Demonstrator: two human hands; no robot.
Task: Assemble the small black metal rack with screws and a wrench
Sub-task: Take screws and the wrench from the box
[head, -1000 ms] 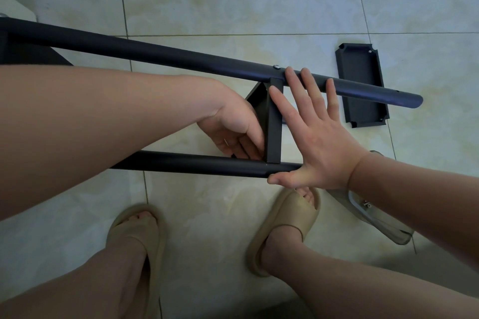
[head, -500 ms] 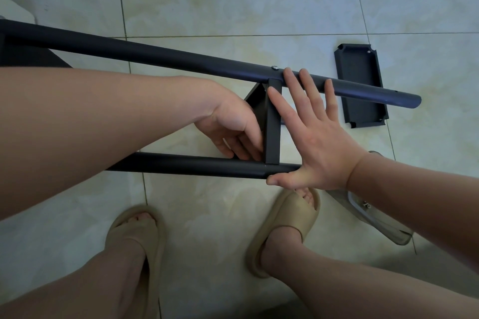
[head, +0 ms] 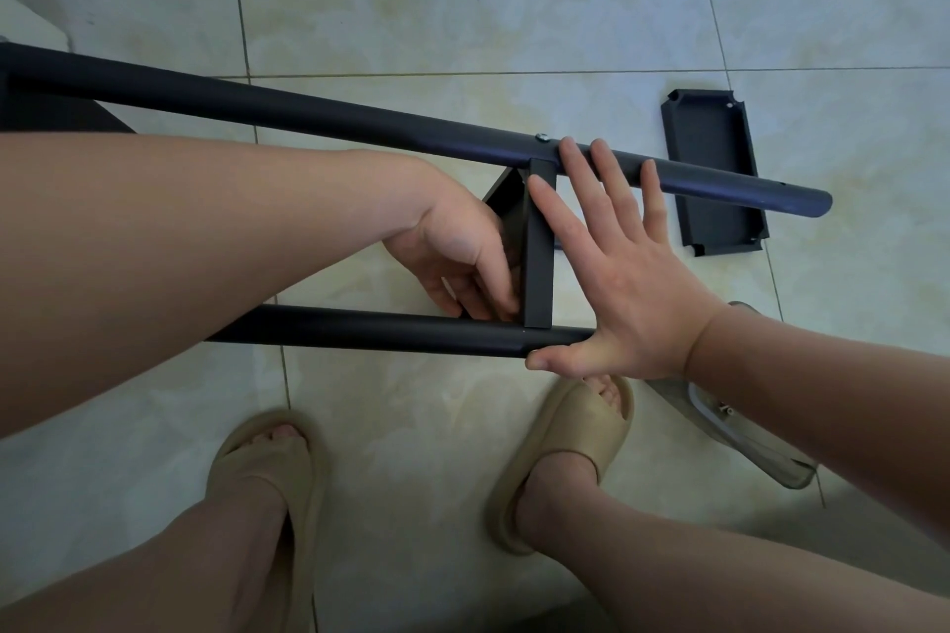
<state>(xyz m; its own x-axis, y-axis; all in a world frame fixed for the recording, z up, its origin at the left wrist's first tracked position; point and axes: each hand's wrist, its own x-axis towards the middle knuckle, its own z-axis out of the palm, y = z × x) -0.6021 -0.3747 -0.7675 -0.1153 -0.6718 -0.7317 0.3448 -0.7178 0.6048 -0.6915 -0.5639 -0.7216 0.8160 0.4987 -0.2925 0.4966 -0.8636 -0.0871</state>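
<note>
The black rack frame lies on the tiled floor: an upper tube (head: 308, 111) and a lower tube (head: 360, 332) joined by a flat black crosspiece (head: 539, 247). A silver screw head (head: 541, 137) sits on the upper tube above the crosspiece. My left hand (head: 452, 247) reaches between the tubes, its fingers curled against the crosspiece's left side near the lower tube; what they hold is hidden. My right hand (head: 632, 283) lies flat, with straight fingers on the upper tube and the thumb at the lower tube's end.
A loose black tray-shaped panel (head: 712, 170) lies on the floor behind the upper tube's right end. A clear plastic bag (head: 761, 452) with small hardware lies under my right forearm. My two feet in beige sandals (head: 560, 452) stand just below the frame.
</note>
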